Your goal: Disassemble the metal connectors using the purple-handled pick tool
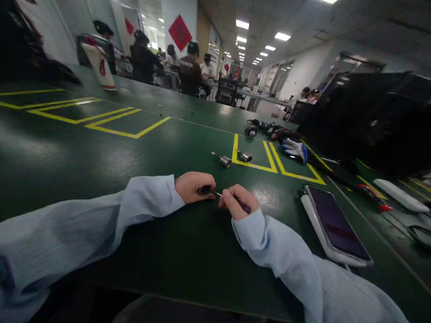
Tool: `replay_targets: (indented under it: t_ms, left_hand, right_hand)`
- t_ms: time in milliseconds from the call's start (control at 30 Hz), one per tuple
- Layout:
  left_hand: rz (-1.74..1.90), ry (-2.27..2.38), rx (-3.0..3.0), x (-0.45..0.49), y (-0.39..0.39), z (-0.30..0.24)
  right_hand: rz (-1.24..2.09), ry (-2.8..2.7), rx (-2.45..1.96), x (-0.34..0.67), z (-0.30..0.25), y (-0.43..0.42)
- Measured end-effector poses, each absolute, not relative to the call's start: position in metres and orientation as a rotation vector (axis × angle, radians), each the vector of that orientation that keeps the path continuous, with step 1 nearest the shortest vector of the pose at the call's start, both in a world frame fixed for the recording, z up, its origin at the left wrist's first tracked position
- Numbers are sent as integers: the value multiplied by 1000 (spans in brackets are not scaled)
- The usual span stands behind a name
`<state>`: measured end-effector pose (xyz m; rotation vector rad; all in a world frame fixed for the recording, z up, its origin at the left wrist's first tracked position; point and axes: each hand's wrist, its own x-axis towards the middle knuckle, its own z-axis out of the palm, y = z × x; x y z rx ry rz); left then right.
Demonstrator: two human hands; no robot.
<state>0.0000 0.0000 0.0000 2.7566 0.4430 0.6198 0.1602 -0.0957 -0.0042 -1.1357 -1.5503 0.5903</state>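
Centre of the frame, I've got my left hand (191, 186) curled in a snug grip round a dark-rimmed part (204, 190); my right hand (238, 200) pinches a dark-handled tool (244, 207), shaft toward it. Fine tool work, I'd judge; next calls for steady alignment.

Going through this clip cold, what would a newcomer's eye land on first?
Probably the two hands near the middle: the left hand grips a small round part, and the right hand holds a thin-shafted tool towards it. Next, perhaps, the bright yellow outlines on the green tabletop, and the red diamond on the wall behind.
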Motion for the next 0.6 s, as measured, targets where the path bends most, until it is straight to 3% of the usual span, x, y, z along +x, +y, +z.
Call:
replay_targets:
  t_ms: [333, 600]
  left_hand:
    - [721, 446, 2590, 1, -1, 4]
    - [705, 398, 2598, 0, 1, 2]
  right_hand:
    - [1202, -1143, -857, 168, -10, -79]
    - [973, -1323, -962, 163, -6, -87]
